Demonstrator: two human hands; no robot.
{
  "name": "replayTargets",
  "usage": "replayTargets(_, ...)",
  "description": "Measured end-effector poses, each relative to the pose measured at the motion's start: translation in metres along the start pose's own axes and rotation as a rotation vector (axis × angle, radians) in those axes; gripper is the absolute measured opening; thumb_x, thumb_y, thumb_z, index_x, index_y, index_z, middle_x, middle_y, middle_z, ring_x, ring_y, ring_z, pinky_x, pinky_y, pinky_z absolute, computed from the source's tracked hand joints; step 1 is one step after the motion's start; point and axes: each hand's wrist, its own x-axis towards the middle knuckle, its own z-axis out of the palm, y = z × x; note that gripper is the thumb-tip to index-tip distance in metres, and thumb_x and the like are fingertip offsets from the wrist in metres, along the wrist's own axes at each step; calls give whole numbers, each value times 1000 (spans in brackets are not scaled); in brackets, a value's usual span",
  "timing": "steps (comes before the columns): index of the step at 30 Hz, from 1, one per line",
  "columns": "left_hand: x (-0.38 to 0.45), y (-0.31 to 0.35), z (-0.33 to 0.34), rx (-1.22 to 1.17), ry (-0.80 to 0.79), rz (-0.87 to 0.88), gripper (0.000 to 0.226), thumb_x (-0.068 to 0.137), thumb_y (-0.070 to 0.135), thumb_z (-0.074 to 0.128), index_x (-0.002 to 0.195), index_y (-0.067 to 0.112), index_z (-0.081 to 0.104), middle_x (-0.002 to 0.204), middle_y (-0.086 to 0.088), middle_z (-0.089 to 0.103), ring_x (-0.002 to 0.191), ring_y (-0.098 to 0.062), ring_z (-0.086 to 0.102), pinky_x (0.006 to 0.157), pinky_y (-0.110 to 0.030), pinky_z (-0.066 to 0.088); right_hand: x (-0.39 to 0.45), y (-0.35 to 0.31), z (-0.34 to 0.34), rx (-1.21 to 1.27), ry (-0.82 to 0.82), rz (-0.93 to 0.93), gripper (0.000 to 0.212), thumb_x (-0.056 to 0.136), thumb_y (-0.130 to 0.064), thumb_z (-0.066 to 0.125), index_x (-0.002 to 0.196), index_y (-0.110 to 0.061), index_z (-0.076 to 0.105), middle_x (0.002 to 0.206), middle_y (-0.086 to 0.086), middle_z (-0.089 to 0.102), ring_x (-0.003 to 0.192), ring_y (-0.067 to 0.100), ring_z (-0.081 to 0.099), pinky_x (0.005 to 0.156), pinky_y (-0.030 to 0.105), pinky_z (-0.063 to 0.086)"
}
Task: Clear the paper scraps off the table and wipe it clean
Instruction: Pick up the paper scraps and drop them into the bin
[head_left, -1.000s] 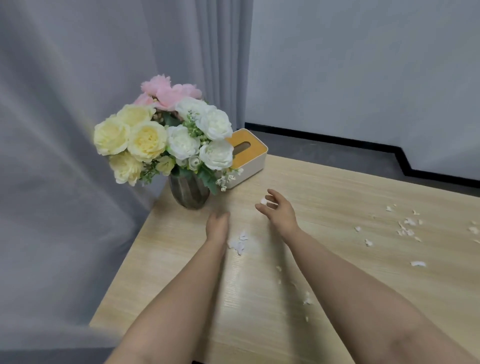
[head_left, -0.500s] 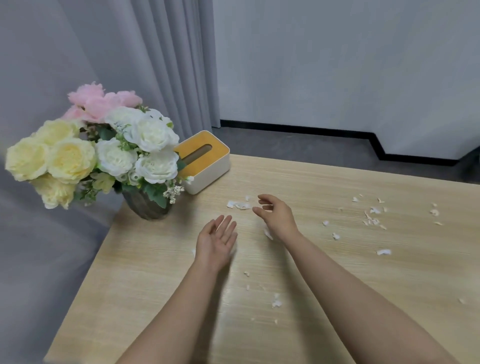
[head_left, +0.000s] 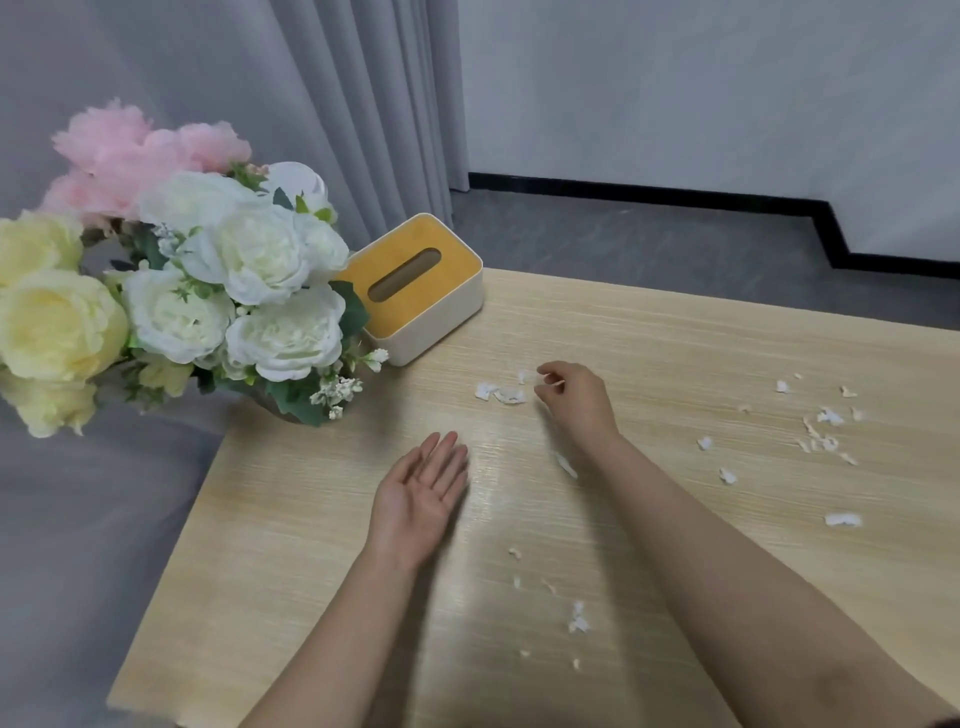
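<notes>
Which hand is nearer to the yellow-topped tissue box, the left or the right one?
The right hand is nearer: it is on the table just right of the tissue box, by some paper scraps. The left hand lies palm-up, closer to the person.

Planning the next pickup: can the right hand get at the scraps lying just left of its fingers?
Probably yes. The right hand hovers beside the scraps, with only bare table between; the tissue box stands clear behind.

Bouquet of white, yellow and pink flowers (head_left: 208, 280) set at the left, its vase mostly hidden by leaves, tissue box (head_left: 418, 291) with yellow top placed just beside it, grey curtain (head_left: 311, 104) hung behind, black skirting (head_left: 649, 189) along the wall
</notes>
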Motion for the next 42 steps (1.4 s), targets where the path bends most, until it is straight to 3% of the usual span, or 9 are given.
replayTargets(7, 11, 14, -3, 7, 46, 18, 30, 98, 18, 36, 117, 7, 55, 116, -11, 65, 114, -27, 57, 95, -38, 44, 35, -11, 24, -141, -142, -66, 29, 92, -20, 57, 118, -8, 62, 117, 12, 57, 108, 26, 54, 82, 28, 37)
replayTargets(11, 10, 16, -4, 31, 41, 11, 29, 98, 18, 36, 114, 7, 57, 110, -11, 68, 111, -27, 59, 96, -38, 44, 29, -2, 28, -237, -196, -154, 47, 84, -31, 68, 123, -7, 57, 117, 10, 51, 112, 24, 45, 90, 30, 37)
replayTargets(14, 7, 12, -7, 43, 45, 0, 28, 98, 18, 37, 114, 7, 57, 113, -11, 67, 111, -27, 58, 96, -39, 44, 25, 3, 30, -286, -189, -209, 40, 84, -19, 68, 119, -2, 58, 117, 12, 52, 112, 25, 45, 90, 27, 35)
replayTargets(18, 0, 4, -11, 65, 42, -24, 29, 98, 18, 36, 115, 7, 57, 114, -11, 65, 112, -27, 58, 97, -38, 43, 17, 4, 31, -294, -108, -225, 13, 88, -2, 54, 96, 2, 64, 100, 16, 58, 95, 31, 54, 76, 34, 41)
replayTargets(28, -22, -15, 3, 46, 22, -61, 23, 96, 11, 39, 109, 3, 56, 116, -16, 62, 104, -31, 60, 106, -41, 37, -25, -10, 4, -79, -68, -125, 14, 86, -1, 53, 85, -6, 66, 86, 2, 59, 80, 15, 52, 69, 22, 35)
replayTargets(34, -46, -25, 24, -109, -64, -81, 32, 96, 13, 35, 112, -5, 57, 111, -22, 64, 99, -35, 62, 89, -44, 48, -99, -61, -10, 253, -135, -208, 12, 83, -7, 66, 78, -18, 64, 74, -13, 61, 64, -7, 54, 66, 4, 38)
replayTargets(38, -69, -31, 32, -124, -217, -106, 33, 82, 8, 38, 79, -2, 70, 87, -14, 70, 79, -24, 71, 69, -30, 58, -145, -81, -13, 213, -207, -338, 14, 82, -5, 65, 80, -18, 65, 80, -10, 60, 74, -4, 53, 72, 6, 38)
replayTargets(40, -76, -32, 29, -137, -279, -121, 30, 82, 8, 36, 84, -1, 65, 92, -15, 67, 89, -22, 68, 84, -29, 54, -157, -82, -12, 133, -213, -420, 8, 83, -6, 64, 85, -14, 67, 86, -4, 61, 80, 0, 52, 74, 7, 37)
replayTargets(42, -83, -33, 28, -137, -292, -134, 36, 88, 10, 34, 111, -6, 57, 118, -24, 60, 111, -30, 58, 105, -37, 38, -165, -81, -10, 56, -256, -474, 9, 85, -9, 63, 93, -10, 68, 94, 2, 63, 87, 8, 54, 78, 11, 36)
